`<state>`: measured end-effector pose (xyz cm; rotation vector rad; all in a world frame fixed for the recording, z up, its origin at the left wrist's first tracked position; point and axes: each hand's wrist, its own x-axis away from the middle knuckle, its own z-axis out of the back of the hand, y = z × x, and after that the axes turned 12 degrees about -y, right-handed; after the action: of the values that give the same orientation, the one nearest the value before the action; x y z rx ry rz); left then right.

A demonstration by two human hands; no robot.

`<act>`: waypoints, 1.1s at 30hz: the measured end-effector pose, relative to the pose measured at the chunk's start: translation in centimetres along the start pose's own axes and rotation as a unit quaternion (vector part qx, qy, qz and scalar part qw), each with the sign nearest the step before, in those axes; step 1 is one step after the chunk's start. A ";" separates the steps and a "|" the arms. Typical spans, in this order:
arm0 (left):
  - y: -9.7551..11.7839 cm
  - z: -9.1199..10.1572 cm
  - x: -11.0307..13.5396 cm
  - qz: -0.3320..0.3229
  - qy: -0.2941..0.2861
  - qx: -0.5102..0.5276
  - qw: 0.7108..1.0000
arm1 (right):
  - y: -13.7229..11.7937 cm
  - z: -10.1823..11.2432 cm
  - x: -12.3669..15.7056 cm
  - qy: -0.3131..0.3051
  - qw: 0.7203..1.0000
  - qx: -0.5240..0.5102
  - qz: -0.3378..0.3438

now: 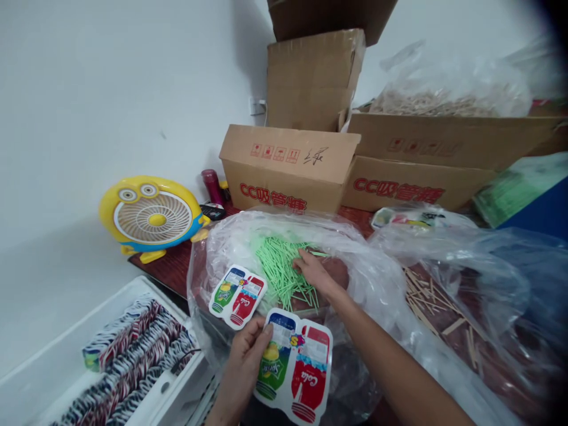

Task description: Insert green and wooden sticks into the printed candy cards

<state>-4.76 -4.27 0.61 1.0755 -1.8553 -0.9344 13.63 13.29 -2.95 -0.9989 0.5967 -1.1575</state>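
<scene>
My left hand [243, 362] is closed on the edge of a flat drink-shaped pack [294, 368], thumb on top. The pack has a green Sprite bottle and a red Cola bottle printed side by side. A matching Sprite and Cola pack [238, 296] lies just beyond it on clear plastic. My right hand [312, 272] reaches into a loose pile of thin green sticks [281, 269], its fingertips bent together at the pile's right side. Whether a stick is between those fingers cannot be made out. The sticks lie on an open clear plastic bag [359, 248].
A white bin [148, 285] at lower left holds rows of stacked packs. Behind it stands a yellow fan [156, 220]. Cardboard boxes [284, 171] line the back. Brown sticks [437, 307] lie under plastic at right. A purple bottle [212, 184] stands near the wall.
</scene>
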 end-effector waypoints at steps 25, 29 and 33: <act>-1.4 -2.2 1.4 0.047 -0.064 -0.035 0.996 | 3.4 -1.8 10.5 0.065 0.991 -0.118 0.010; -1.5 -2.5 1.4 0.066 -0.075 -0.045 0.994 | 3.4 -1.5 10.9 0.076 0.991 -0.103 0.043; -1.9 -2.8 1.3 0.061 -0.073 -0.078 0.992 | 3.5 -1.6 11.9 0.065 0.993 -0.094 0.039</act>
<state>-2.09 -6.70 0.46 0.8082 -1.9082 -1.0902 17.81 1.85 -5.58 -1.0556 0.8553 -1.1174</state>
